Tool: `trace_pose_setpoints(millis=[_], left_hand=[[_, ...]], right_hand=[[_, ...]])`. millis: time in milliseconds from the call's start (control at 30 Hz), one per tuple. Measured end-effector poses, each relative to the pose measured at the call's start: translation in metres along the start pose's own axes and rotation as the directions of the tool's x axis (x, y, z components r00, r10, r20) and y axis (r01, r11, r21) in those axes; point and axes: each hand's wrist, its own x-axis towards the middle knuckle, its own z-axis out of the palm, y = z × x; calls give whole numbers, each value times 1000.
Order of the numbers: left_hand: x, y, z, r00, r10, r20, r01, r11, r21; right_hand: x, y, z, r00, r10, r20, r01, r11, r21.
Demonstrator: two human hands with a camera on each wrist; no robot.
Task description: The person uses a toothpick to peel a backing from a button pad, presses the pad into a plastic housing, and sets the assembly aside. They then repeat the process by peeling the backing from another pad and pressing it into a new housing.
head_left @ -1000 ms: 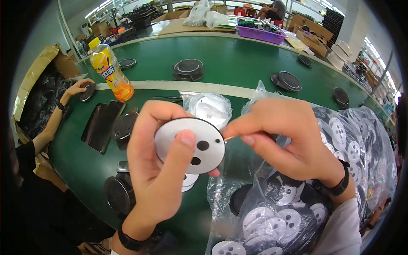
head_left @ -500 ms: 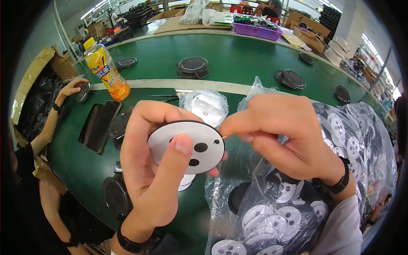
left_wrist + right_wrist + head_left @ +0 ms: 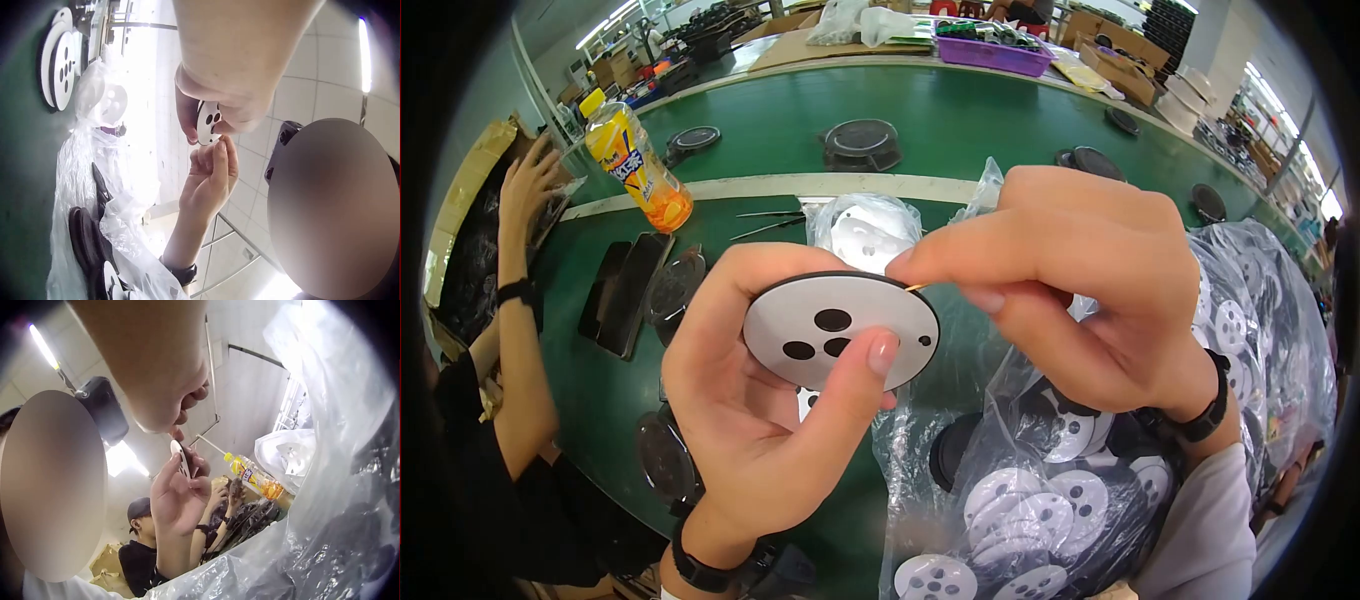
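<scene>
My left hand [image 3: 765, 440] grips a white round disc [image 3: 875, 305] with black holes and a dark rim, its thumb across the face and its fingers behind. At the disc's upper right edge, my right hand [image 3: 1090, 290] pinches a thin yellowish sliver [image 3: 914, 288] between thumb and forefinger; what the sliver is, I cannot tell. In the left wrist view the disc [image 3: 203, 122] appears tilted, with the right hand's fingertips [image 3: 222, 147] right at its lower edge. The right wrist view shows the disc [image 3: 175, 450] nearly edge-on.
A clear plastic bag [image 3: 1040, 420] of similar white discs covers the right side. Behind the hands lies a smaller bagged bundle [image 3: 865, 235]. Left are a drink bottle [image 3: 638, 165], two phones [image 3: 632, 290] and black round housings [image 3: 675, 290]. Another person's hand [image 3: 528, 185] is at a carton.
The disc has turned in my left hand, its hole group shifting left and up. My right fingertips now sit farther along the upper rim. The other person's hand has moved up to the carton.
</scene>
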Motion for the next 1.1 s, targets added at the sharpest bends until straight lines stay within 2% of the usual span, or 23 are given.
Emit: trace_pose_setpoints(millis=[267, 333, 400, 433, 500, 567, 700, 767, 800, 867, 967, 1067, 1100], left_hand=[[0, 1, -1, 1000, -4, 6, 4, 1000, -1], [1, -3, -5, 989, 119, 93, -124, 991, 48], [2, -6, -8, 984, 142, 108, -151, 985, 82], [2, -7, -8, 979, 166, 122, -180, 977, 115], [0, -7, -7, 982, 149, 116, -164, 978, 130], [-1, -6, -6, 985, 132, 109, -147, 978, 146], [-4, -4, 1, 996, 50, 73, -58, 992, 114], [-5, -4, 2, 998, 27, 64, -35, 991, 132], [-5, -5, 2, 997, 29, 69, -38, 990, 137], [-5, -7, 2, 997, 32, 75, -42, 989, 144], [-5, -9, 2, 994, 76, 74, -90, 973, 212], [-4, -9, 2, 991, 94, 92, -114, 966, 234], [-3, -11, 0, 976, 160, 150, -195, 946, 261]], right_hand=[[0, 1, 1, 1000, -21, 9, 21, 1000, -7], [-1, -2, 2, 1000, 29, 7, -29, 999, 23], [-1, -5, 0, 997, 79, 5, -79, 996, 52], [0, -6, -3, 994, 96, 52, -99, 994, 49], [0, -6, -3, 989, 115, 98, -120, 992, 44], [-3, -5, 0, 997, 41, 66, -41, 999, -2], [-2, -6, -1, 989, 83, 120, -77, 995, -59], [-2, -8, -2, 982, 65, 176, -28, 979, -202], [-2, -7, -2, 982, 65, 175, -29, 979, -203], [-2, -6, 2, 994, -23, 107, 51, 964, -262], [-3, -11, 5, 999, 39, 37, -29, 969, -244], [-2, -13, 3, 992, 92, 83, -72, 974, -215], [-2, -13, 2, 992, 93, 83, -73, 974, -215]])
